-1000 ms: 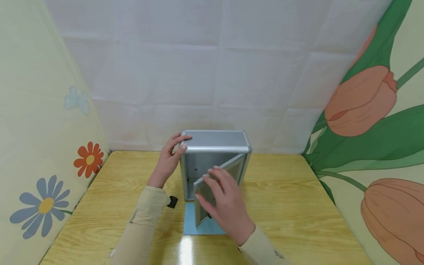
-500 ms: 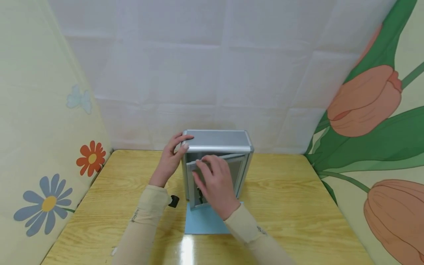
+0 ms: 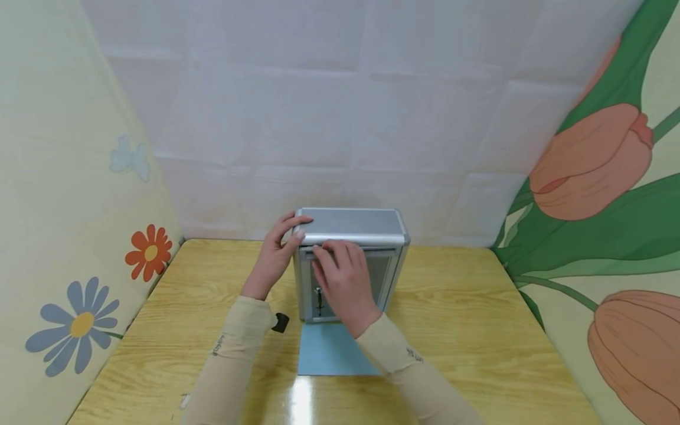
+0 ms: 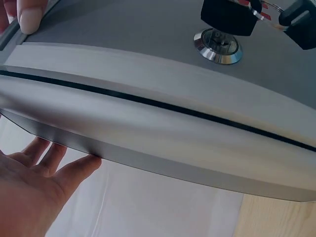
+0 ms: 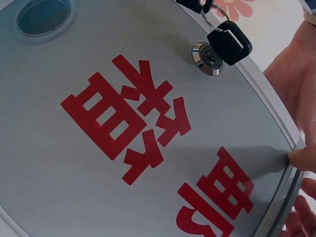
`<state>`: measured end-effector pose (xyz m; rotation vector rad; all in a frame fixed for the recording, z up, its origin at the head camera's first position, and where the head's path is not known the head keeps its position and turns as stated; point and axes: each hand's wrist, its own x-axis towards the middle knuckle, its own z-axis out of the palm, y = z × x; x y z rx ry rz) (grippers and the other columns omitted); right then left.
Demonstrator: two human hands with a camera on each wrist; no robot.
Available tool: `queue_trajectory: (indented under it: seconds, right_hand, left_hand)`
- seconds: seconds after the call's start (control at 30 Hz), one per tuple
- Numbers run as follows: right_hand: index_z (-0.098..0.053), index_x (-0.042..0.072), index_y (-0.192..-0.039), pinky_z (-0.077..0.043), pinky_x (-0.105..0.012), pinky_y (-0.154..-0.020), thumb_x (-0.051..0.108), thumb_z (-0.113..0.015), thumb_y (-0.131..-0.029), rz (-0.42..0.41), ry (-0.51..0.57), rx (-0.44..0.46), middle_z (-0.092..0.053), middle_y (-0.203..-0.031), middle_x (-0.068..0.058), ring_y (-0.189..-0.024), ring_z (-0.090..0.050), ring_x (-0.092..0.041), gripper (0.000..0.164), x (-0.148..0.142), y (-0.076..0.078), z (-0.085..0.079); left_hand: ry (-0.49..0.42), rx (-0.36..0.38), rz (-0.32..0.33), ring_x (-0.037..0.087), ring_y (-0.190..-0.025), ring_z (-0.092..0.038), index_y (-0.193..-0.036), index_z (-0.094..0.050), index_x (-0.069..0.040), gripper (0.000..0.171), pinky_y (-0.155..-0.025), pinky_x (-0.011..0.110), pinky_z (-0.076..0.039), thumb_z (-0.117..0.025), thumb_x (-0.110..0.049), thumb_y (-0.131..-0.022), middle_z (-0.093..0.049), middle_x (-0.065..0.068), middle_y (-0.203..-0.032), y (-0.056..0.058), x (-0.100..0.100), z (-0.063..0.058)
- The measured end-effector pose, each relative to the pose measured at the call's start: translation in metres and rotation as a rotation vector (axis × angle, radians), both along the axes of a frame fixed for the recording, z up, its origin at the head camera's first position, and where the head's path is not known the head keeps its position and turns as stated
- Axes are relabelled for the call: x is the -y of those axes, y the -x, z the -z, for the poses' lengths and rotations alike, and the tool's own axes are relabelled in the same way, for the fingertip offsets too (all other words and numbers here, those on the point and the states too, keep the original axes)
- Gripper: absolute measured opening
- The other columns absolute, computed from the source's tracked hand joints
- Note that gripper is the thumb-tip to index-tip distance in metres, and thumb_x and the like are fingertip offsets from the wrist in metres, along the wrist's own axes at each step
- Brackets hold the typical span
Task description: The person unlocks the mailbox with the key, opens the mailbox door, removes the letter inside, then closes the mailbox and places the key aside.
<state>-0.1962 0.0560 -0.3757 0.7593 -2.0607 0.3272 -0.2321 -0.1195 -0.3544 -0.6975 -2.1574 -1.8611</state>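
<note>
A grey metal mailbox with silver edges stands upright on the table. Its framed door lies about flush with the front. My left hand grips the upper left corner, fingers over the top and thumb at the front edge. With bent fingertips, my right hand presses the door near its top left corner and covers part of it. A black-headed key sits in the round lock at the door's left side, a second one hanging on its ring. Red characters and a round window mark the front.
A light blue sheet lies in front of the mailbox on the wood-grain table. White cloth hangs close behind. Flower-patterned panels flank the table on both sides. A small black piece shows beside the left cuff.
The door has swung from half open to about flush with the mailbox front, my right hand moving inward with it. My left hand has stayed on the corner.
</note>
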Motion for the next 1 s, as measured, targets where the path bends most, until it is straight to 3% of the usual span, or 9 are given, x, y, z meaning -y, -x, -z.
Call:
queue_trajectory:
  seconds: [0.73, 1.0]
  right_hand:
    - [-0.067, 0.009, -0.107, -0.040, -0.038, -0.090, 0.015, -0.071, -0.086, 0.007, 0.002, -0.009, -0.055, -0.107, -0.006, -0.100, -0.050, -0.023, 0.023, -0.0005, 0.0048, 0.0020]
    - [-0.067, 0.008, -0.106, -0.040, -0.038, -0.093, 0.013, -0.068, -0.088, -0.059, 0.042, 0.017, -0.056, -0.105, -0.005, -0.100, -0.051, -0.023, 0.019, -0.0065, 0.0030, 0.0036]
  left_hand:
    - [-0.010, -0.003, -0.001, 0.033, -0.134, -0.029, -0.129, -0.056, -0.001, 0.032, -0.093, 0.054, -0.038, -0.049, -0.011, -0.099, -0.028, 0.017, -0.150, -0.0001, -0.0013, 0.0001]
    - [-0.017, -0.006, 0.005, 0.033, -0.135, -0.028, -0.129, -0.056, 0.000, 0.032, -0.093, 0.053, -0.038, -0.049, -0.011, -0.100, -0.026, 0.020, -0.151, 0.0003, -0.0010, 0.0009]
